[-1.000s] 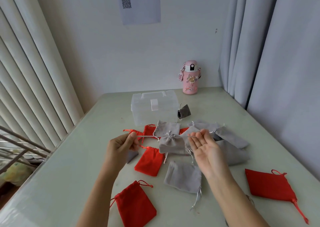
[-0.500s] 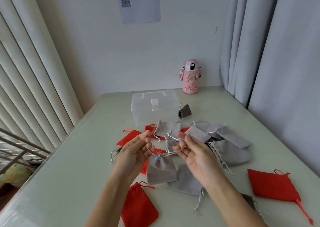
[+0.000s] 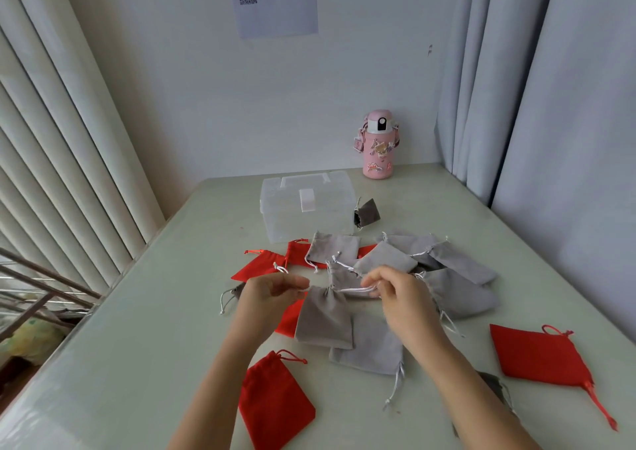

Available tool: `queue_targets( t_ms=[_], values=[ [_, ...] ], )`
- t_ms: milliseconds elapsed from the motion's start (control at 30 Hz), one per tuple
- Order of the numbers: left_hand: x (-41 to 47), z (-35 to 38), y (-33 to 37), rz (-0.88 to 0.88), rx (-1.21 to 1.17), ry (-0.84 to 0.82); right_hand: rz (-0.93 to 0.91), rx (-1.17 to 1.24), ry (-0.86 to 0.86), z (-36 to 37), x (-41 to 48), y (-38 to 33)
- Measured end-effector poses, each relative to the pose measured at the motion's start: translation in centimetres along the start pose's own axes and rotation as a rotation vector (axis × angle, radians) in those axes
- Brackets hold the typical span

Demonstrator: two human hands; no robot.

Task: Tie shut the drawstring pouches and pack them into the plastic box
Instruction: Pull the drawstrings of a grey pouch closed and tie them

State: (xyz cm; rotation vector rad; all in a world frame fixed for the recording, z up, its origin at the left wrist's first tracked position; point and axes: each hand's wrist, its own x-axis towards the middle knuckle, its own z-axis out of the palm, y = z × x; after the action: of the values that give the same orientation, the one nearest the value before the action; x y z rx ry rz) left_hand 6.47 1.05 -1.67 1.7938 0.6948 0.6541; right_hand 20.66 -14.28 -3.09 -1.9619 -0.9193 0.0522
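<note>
Held pouch: a small grey velvet drawstring pouch (image 3: 325, 319) hangs between both hands, on the near side of the clear plastic box (image 3: 306, 205) — mouth gathered.
Left hand: the left hand (image 3: 272, 294) has its fingers curled, pinching the silver drawstring (image 3: 358, 289) at the pouch's left.
Right hand: the right hand (image 3: 402, 298) has its fingers curled too, pinching the same drawstring on the right.
Box: lid down, standing on the pale green table (image 3: 165, 346).
Loose pouches: grey fabric pouches (image 3: 461, 294) and red fabric pouches (image 3: 275, 405) lie scattered nearer than the box — one dark grey pouch (image 3: 368, 213) sits just right of it.
</note>
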Motion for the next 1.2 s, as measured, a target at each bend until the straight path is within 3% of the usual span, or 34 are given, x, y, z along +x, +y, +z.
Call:
queue_targets(
  t_ms=[133, 333, 467, 600, 833, 967, 1067, 1200],
  values=[
    [-0.5, 0.3, 0.1, 0.107, 0.148, -0.014, -0.036, -0.223, -0.092, 0.6, -0.2, 0.4],
    [-0.6, 0.5, 0.2, 0.161, 0.206, 0.017, -0.186, -0.478, 0.079, 1.2, 0.0, 0.4],
    [-0.8, 0.6, 0.4, 0.181, 0.162, 0.033, -0.307, -0.45, -0.018, 2.1, 0.6, 0.7],
    [-0.6, 0.5, 0.7, 0.202, -0.012, 0.001, -0.245, -0.336, -0.181, 2.7, 0.9, 1.1],
    [-0.6, 0.5, 1.1, 0.03, -0.55, -0.012, -0.337, -0.326, 0.068, 2.1, 0.8, 0.4],
    [-0.6, 0.4, 1.2, -0.065, -0.515, -0.086, -0.398, -0.312, 0.187, 1.8, 0.4, -0.6],
    [-0.8, 0.7, 1.6, -0.094, -0.483, -0.117, -0.546, -0.237, 0.282, 2.0, 0.1, -1.3],
    [-1.0, 0.9, 1.7, -0.05, -0.282, -0.172, -0.702, -0.034, 0.193, 2.7, -0.3, -2.0]
  ],
)
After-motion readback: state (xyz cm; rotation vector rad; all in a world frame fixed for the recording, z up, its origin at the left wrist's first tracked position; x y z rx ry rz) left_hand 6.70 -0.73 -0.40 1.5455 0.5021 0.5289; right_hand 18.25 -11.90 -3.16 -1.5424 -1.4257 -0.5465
